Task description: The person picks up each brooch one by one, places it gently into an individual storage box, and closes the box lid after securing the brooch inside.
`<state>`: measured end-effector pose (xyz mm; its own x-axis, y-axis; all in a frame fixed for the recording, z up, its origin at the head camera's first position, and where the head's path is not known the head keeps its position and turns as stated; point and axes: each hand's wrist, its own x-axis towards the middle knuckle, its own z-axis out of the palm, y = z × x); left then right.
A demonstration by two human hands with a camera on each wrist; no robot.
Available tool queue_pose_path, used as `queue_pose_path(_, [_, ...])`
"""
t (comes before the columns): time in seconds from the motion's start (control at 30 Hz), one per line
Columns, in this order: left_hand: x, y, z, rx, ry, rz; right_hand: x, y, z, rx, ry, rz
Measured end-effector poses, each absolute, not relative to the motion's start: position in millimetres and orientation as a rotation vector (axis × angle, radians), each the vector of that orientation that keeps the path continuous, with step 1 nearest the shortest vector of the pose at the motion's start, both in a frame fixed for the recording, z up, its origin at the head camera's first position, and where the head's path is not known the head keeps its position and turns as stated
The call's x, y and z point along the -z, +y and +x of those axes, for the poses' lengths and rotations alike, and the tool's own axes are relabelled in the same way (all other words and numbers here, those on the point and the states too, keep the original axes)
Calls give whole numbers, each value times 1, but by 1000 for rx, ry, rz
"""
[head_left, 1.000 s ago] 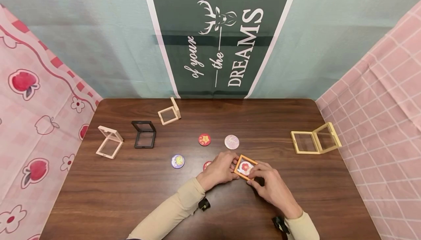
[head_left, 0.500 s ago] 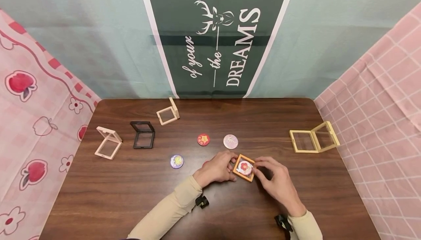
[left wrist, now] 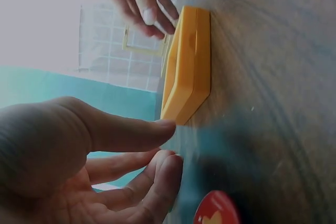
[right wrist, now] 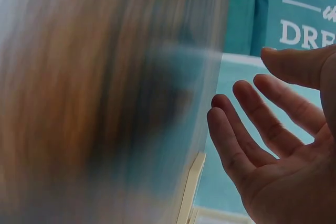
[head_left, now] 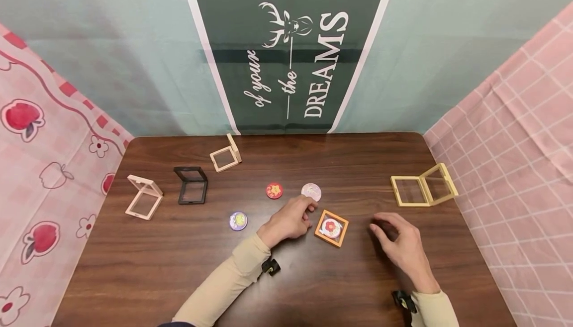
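Observation:
An orange display frame [head_left: 344, 233] lies folded shut on the table, with a round badge [head_left: 331, 228] with a red flower seen through its clear middle. Just left of it hovers my left hand [head_left: 288, 220], fingers loosely bent and holding nothing. In the left wrist view the thumb and fingertips are near a corner of the orange frame [left wrist: 194, 61], and a red badge [left wrist: 216, 211] shows below them. My right hand [head_left: 400, 242] is well to the right of the frame, fingers spread and apart from anything. The right wrist view shows its bare palm and relaxed fingers [right wrist: 257, 114].
A red star badge [head_left: 274, 190], a pale glittery badge [head_left: 311, 192] and a purple badge [head_left: 238, 221] lie on the table [head_left: 268, 292]. Unfolded frames stand around: pink [head_left: 140, 216], black [head_left: 192, 202], beige [head_left: 227, 166] and yellow [head_left: 414, 204].
Both hands have let go of the orange frame. My right hand has drawn away to the right, and my left hand has moved slightly left. The frame stays on the table.

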<state>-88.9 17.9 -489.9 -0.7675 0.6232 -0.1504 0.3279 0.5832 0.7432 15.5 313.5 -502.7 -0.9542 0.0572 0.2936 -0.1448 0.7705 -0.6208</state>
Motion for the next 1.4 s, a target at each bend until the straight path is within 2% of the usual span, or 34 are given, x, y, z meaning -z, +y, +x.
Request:
queue_pose_path(0.3, [490,17,-100,-1046,2488,767,504,341,23,-970,-2678,-193])
queue_pose_path(0.9, [498,23,-118,-1069,2683,697,503,384,22,-1005,-2771,-484])
queue_pose_path(1.17, [502,24,-122,-982,2759,635,499,402,13,-921,-2821,-767])
queue_pose_path(1.4, [504,28,-125,-888,2748,603,496,411,1,-958,-2811,-856])
